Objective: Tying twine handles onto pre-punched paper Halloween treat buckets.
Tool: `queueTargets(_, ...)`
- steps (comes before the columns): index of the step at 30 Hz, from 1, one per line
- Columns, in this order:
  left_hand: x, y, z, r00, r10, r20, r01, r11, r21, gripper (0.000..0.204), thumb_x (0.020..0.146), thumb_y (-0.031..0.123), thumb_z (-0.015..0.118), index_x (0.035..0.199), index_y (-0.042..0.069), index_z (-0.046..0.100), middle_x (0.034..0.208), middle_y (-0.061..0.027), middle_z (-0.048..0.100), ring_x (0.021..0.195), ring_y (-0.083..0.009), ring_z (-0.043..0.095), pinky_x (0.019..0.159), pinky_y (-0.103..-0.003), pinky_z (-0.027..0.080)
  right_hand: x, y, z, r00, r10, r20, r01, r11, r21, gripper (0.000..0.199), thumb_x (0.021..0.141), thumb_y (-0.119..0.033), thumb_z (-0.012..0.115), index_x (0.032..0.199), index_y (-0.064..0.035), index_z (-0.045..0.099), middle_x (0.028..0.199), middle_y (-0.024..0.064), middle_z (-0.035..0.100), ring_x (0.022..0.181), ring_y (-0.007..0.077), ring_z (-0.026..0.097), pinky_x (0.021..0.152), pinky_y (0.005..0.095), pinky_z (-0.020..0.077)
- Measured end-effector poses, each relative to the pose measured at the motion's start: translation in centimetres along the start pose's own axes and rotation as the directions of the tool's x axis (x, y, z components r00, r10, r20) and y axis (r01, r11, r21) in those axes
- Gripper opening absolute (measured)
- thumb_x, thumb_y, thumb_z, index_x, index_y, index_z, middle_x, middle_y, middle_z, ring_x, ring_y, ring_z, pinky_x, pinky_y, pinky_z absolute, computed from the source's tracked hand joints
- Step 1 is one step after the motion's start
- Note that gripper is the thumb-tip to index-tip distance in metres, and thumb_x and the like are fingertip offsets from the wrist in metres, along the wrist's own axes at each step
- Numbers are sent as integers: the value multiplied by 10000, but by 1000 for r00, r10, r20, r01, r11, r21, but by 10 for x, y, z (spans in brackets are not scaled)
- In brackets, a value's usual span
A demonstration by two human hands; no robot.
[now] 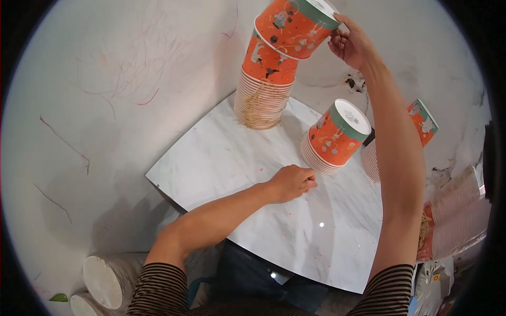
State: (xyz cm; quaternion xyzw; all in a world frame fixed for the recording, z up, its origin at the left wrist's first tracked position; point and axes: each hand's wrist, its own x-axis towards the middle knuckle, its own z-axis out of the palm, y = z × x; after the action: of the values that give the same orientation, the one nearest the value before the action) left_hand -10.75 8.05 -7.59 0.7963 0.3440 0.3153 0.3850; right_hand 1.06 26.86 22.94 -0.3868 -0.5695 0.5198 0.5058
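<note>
My right hand [352, 45] is raised at the far side, its thumb and curled fingers at the edge of an orange paper tub [295, 26] with a green band and white base. That tub sits upside down and tilted atop a tall stack of nested tubs [263, 97], with straw-coloured strands on their rims. Low over the table, my left hand [290, 183] has its fingers curled closed; what they hold, if anything, is hidden. Just beyond it stands a shorter upside-down stack of the same tubs [337, 134].
The white marbled table [221, 163] carries small red specks. Partly behind my right forearm is another tub stack [370, 162]. Plastic-wrapped tub stacks [456, 221] lie at the right. White round containers [108, 282] stand lower left, near a scribbled wall [126, 68].
</note>
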Motion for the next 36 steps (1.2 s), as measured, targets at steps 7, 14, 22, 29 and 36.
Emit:
queueTargets(7, 0, 6, -1, 999, -12, 50, 10, 999, 51, 245, 1023, 297, 629, 1022, 52, 630, 861, -123, 733, 849, -342, 695, 781, -464, 525, 56, 21, 6, 996, 89, 14, -86, 984, -159, 377, 850, -432, 831, 750, -151, 600, 671, -82, 574, 535, 24, 487, 587, 205, 561)
queueTargets(14, 5, 5, 1, 992, -50, 114, 40, 995, 96, 246, 1022, 293, 638, 1044, 49, 619, 891, -127, 734, 869, -330, 698, 788, -453, 522, 72, 40, 15, 984, 177, -8, -173, 955, -243, 382, 811, -418, 850, 693, -160, 594, 640, -77, 561, 535, 23, 479, 559, 193, 531)
queueTargets(22, 8, 5, 7, 993, -20, 112, 2, 988, 153, 247, 1016, 290, 651, 1036, 48, 606, 870, -130, 731, 862, -348, 699, 782, -475, 518, 75, 46, 23, 961, 272, -42, -274, 931, -240, 360, 820, -360, 826, 702, -117, 588, 644, -41, 594, 513, 44, 548, 612, 192, 622)
queueTargets(29, 7, 3, 8, 994, -6, 110, -14, 983, 185, 242, 1008, 283, 657, 1027, 46, 610, 867, -125, 732, 860, -348, 698, 776, -480, 513, 63, 34, 33, 978, 206, -21, -203, 934, -294, 338, 868, -341, 775, 741, -104, 570, 633, -30, 580, 503, 33, 528, 694, 236, 663)
queueTargets(36, 8, 5, 8, 991, -21, 129, -4, 981, 194, 244, 1004, 283, 660, 1024, 44, 613, 878, -125, 737, 880, -340, 701, 779, -476, 514, 55, 44, 39, 972, 206, -114, -234, 907, -349, 308, 865, -340, 769, 775, -136, 556, 670, -53, 585, 504, 10, 500, 702, 256, 664)
